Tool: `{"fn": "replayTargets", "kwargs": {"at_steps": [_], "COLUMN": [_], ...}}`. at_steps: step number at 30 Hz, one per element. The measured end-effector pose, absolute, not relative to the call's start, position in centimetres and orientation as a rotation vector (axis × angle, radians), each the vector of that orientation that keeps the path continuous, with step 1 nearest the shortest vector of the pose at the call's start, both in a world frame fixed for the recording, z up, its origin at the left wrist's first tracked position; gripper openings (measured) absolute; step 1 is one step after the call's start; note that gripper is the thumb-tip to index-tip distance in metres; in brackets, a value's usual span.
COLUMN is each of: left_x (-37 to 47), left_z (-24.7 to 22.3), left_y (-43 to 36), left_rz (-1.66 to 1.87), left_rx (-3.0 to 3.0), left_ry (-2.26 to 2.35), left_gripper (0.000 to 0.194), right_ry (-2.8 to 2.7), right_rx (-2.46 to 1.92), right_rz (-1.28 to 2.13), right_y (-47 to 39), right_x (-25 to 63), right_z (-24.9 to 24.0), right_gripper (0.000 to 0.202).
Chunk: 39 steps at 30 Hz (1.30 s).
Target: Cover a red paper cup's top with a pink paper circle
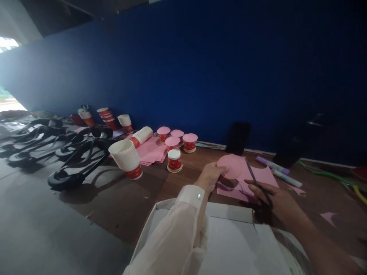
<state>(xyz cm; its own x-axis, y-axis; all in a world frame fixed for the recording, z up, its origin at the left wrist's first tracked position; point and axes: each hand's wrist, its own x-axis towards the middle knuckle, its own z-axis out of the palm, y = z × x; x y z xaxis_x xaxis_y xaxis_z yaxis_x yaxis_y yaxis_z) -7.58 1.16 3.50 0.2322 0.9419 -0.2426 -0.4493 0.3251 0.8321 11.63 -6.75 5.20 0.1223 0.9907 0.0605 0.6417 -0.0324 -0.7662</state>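
Observation:
My left hand (210,176), in a pale buttoned sleeve, pinches the left edge of a round pink paper disc (231,167). My right hand (265,192) is closed around dark scissors (254,175), whose blades point up and away beside the disc. Beneath both lies a pink sheet (262,175) with curved cut-outs along its edges. To the left stand several small red-and-white paper cups (189,145) upside down, with pink discs on their bases. One upturned cup (174,161) nearer to me shows its bare white base.
A tall stack of paper cups (126,158) leans left of pink sheets (149,151). Black headsets (77,164) lie farther left. Purple (272,165) and white (286,178) markers, a dark phone-like slab (238,137) and green wire (318,172) lie right. A white box (229,233) is nearest me.

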Motion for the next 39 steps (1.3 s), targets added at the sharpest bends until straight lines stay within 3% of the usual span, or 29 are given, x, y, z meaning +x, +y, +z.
{"fn": "replayTargets", "kwargs": {"at_steps": [6,27,39], "left_x": [-7.52,-7.44,-7.72], "left_z": [3.60,4.13,3.70], "left_y": [1.03,0.50,0.79], "left_rz": [1.076,1.026,1.058], "left_rx": [0.693,0.763,0.742], "left_ry": [0.822,0.905,0.845], "left_gripper": [0.027,0.039,0.032], "right_ry": [-1.489,-1.641,-1.678], "right_rx": [-1.722,-1.761,-1.731], "right_rz": [0.947,0.845,0.809], "right_y": [-7.12,-6.77,-6.73], "right_x": [11.01,11.44,11.33], "right_z": [5.74,6.00,6.07], "right_gripper": [0.062,0.065,0.061]}}
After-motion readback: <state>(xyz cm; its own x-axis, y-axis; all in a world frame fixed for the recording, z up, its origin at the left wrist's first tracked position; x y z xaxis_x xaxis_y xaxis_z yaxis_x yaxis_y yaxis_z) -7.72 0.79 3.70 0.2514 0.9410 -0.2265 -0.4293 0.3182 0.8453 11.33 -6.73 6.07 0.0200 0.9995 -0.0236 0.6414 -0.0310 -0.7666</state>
